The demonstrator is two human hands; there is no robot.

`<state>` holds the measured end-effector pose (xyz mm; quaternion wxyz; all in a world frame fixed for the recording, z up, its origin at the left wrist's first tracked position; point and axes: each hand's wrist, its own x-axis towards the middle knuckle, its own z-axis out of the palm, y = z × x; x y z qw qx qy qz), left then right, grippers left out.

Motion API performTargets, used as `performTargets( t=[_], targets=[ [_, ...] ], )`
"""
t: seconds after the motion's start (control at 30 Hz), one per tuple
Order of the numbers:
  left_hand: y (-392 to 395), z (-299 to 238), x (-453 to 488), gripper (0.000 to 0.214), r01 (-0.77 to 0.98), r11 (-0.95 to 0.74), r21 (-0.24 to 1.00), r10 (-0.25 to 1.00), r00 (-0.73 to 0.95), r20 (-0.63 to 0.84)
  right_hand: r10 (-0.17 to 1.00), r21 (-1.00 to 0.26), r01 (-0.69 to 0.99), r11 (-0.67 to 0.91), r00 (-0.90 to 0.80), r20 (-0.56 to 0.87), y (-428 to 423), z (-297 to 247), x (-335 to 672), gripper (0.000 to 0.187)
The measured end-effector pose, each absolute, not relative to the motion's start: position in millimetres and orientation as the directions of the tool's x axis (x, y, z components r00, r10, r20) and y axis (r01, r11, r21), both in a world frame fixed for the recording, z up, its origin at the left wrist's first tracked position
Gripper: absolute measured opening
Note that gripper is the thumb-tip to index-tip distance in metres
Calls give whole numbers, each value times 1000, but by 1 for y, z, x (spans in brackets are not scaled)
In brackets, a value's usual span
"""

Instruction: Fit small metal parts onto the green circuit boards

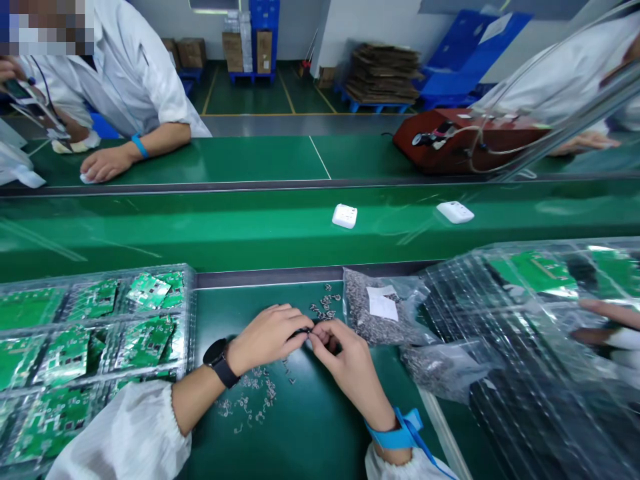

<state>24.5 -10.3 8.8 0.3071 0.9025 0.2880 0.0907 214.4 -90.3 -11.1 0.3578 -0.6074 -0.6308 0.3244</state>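
Observation:
My left hand [267,337] and my right hand [345,363] meet over the green bench mat, fingertips pinched together on a small dark metal part [304,331] between them. Several small metal clips [253,393] lie scattered under my left wrist, and more small clips [325,303] lie just beyond my fingers. A black watch sits on my left wrist and a blue strap on my right. A clear bag of the same small parts [370,320] lies right of my hands.
Clear trays of green circuit boards [90,333] fill the left. Stacked clear trays [540,333] fill the right, with another person's hand [613,320] by them. Two white plastic units [345,215] [455,212] ride the conveyor belt. A co-worker leans on the far bench [115,160]; a red machine [460,140] stands there.

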Motion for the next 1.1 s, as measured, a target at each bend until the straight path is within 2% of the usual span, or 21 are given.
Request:
performTargets(
  t=[0.23, 0.47, 0.93, 1.1],
  targets=[
    [-9, 9, 27, 15, 428, -539, 726, 645, 763, 29, 996, -915, 401, 47, 50, 73, -90, -20, 215, 14],
    [-9, 5, 27, 11, 435, -516, 739, 687, 725, 53, 996, -968, 245, 43, 63, 60, -88, -25, 211, 12],
    [-10, 5, 25, 10, 487, -650, 583, 646, 758, 88, 984, -901, 406, 151, 24, 176, -91, -28, 210, 9],
    [-12, 4, 26, 12, 451, -654, 607, 647, 749, 141, 983, -901, 404, 157, 25, 183, -91, -28, 209, 7]
  ],
)
